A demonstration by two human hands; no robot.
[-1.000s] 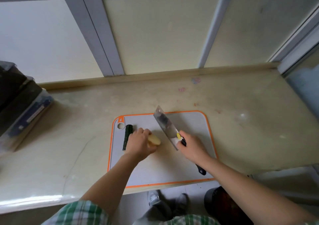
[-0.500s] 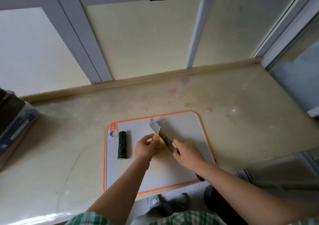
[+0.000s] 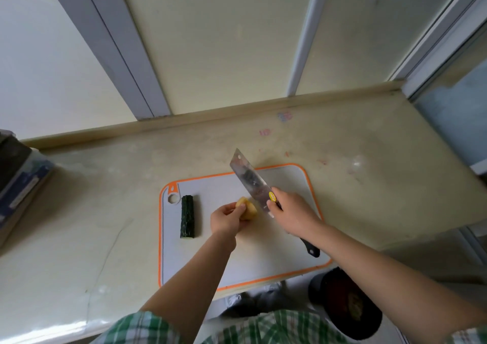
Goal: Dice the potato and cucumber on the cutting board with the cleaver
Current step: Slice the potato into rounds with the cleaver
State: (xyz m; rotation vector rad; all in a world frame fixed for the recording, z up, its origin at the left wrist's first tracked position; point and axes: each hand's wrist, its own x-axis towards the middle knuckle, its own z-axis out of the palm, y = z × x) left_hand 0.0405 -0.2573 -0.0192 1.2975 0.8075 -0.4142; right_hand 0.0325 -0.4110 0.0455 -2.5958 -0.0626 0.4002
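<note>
A grey cutting board (image 3: 276, 243) with an orange rim lies on the beige counter. A peeled yellow potato (image 3: 249, 209) rests near the board's middle, pinched at its left end by my left hand (image 3: 225, 218). My right hand (image 3: 291, 210) grips the cleaver (image 3: 250, 181) where the blade meets its black handle. The blade is tilted up and away, raised just right of the potato. A dark green cucumber piece (image 3: 187, 216) lies lengthwise on the board's left side, apart from both hands.
The counter (image 3: 105, 211) ends at a low back ledge under window frames. A dark box with a blue-edged item (image 3: 18, 182) sits at the far left. Below the counter's front edge stands a dark bin (image 3: 347, 309) beside my shoes.
The cleaver went down against the potato half a second ago and is now lifted again to the potato's right. My left hand slid off the cucumber side and holds the potato's left end.
</note>
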